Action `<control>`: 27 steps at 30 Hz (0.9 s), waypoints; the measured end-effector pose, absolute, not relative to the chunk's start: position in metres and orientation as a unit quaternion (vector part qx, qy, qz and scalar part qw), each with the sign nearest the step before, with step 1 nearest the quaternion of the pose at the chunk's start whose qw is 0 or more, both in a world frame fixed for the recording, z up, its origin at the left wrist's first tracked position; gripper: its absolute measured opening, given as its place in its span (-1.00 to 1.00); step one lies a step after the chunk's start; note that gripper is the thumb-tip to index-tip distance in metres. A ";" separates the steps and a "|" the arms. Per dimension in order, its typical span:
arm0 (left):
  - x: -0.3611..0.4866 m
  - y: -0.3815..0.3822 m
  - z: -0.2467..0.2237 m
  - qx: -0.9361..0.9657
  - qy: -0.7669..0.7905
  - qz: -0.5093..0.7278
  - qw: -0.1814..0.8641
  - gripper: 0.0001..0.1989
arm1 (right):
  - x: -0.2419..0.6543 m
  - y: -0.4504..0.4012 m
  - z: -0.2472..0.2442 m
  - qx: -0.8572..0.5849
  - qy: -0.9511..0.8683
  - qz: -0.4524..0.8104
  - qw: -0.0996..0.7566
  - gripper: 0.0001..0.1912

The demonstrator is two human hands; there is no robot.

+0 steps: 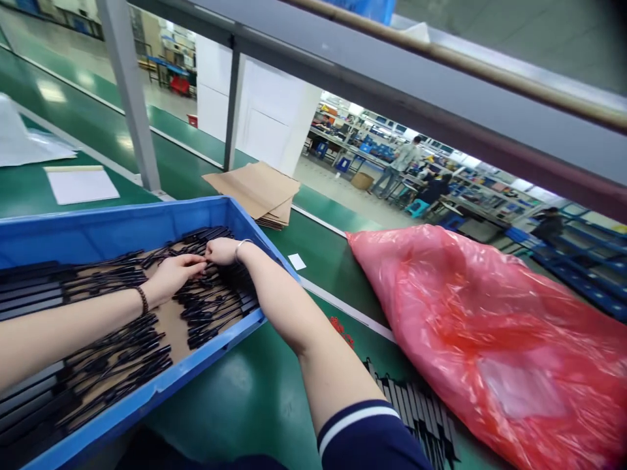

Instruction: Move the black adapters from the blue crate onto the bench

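Both of my hands reach into a blue plastic bin [196, 375] holding rows of black flat bars with thin, cable-like ends [213, 316]. My left hand [176, 275] has its thumb and fingers pinched together above the brown sheet [176, 329] in the bin's middle. Fingertip to fingertip with it, my right hand [221, 251] is curled closed near the far right corner, over the black cable ends. Whatever the fingers pinch is too small or hidden to make out.
Brown cardboard sheets [259, 192] lie stacked behind the bin. At right, a large red plastic bag [455, 307] partly covers more black parts [416, 411]. A small white slip [296, 262] and red bits [341, 331] lie nearby. A grey metal frame [130, 98] stands in front.
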State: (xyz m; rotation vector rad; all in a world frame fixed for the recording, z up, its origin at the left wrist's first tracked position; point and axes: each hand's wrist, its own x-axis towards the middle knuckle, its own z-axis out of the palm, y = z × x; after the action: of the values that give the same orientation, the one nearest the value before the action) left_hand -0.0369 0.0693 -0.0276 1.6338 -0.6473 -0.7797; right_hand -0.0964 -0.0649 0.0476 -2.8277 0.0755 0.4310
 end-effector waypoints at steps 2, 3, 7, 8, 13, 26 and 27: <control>-0.038 0.071 -0.029 0.720 -0.300 -0.309 0.544 -0.52 | -0.098 -0.063 0.049 -0.977 0.019 0.162 0.140 -0.75; -0.039 0.072 -0.029 0.726 -0.305 -0.302 0.537 -0.53 | -0.099 -0.063 0.049 -0.975 0.019 0.168 0.142 -0.74; -0.044 0.072 -0.029 0.702 -0.282 -0.306 0.577 -0.62 | -0.101 -0.065 0.046 -0.971 0.032 0.175 0.159 -0.75; -0.045 0.071 -0.028 0.695 -0.274 -0.310 0.588 -0.65 | -0.101 -0.067 0.045 -0.971 0.038 0.170 0.165 -0.78; -0.046 0.070 -0.026 0.694 -0.226 -0.322 0.603 -0.79 | -0.103 -0.079 0.042 -0.976 0.064 0.127 0.166 -0.88; -0.044 0.066 -0.028 0.631 -0.225 -0.350 0.655 -0.77 | -0.094 -0.085 0.043 -0.972 0.082 0.067 0.208 -0.87; -0.045 0.065 -0.027 0.623 -0.221 -0.351 0.664 -0.77 | -0.095 -0.085 0.045 -0.971 0.092 0.057 0.214 -0.89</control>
State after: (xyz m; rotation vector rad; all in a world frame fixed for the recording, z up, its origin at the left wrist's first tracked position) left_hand -0.0446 0.0647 -0.0274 1.4067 -0.4988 -0.7920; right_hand -0.0946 -0.0854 0.0453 -2.6926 0.2563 0.1586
